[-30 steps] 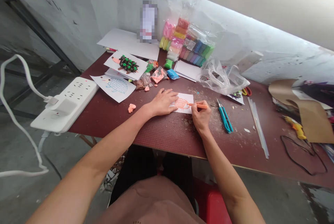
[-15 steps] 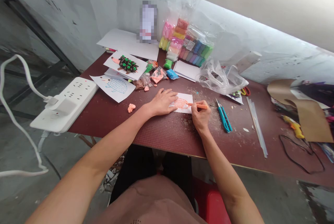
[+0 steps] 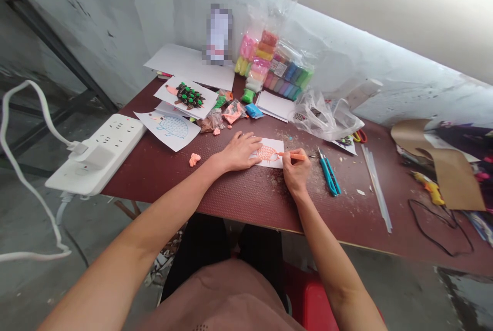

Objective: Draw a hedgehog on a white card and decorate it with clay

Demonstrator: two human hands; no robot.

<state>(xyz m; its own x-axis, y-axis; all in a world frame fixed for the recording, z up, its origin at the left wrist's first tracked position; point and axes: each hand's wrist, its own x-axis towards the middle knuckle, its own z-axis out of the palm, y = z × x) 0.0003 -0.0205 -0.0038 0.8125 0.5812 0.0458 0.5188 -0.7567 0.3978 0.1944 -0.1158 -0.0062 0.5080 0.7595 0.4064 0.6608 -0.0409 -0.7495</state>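
A small white paper (image 3: 278, 145) lies on the dark red table, bearing an orange drawing (image 3: 266, 153) of a rounded body filled with short strokes. My left hand (image 3: 241, 152) rests flat across its left part, fingers spread. Closed around an orange marker (image 3: 297, 157), my right hand (image 3: 296, 171) sits at the paper's right edge, and the marker's tip touches the right end of the drawing. Left of my left hand is a lump of orange clay (image 3: 194, 159). To the right of my right hand lies a teal utility knife (image 3: 329, 172).
Behind are a paper with a seed hedgehog (image 3: 188, 95), a blue hedgehog drawing (image 3: 169, 129), bags of coloured clay (image 3: 285, 71) and a plastic bag (image 3: 327, 115). A power strip (image 3: 100, 156) is at the left; glue sticks (image 3: 377, 187) and a yellow glue gun (image 3: 429, 188) lie right.
The view has shifted slightly. Both hands keep nearly the same places, and the marker's tip stays at the right end of the orange drawing.
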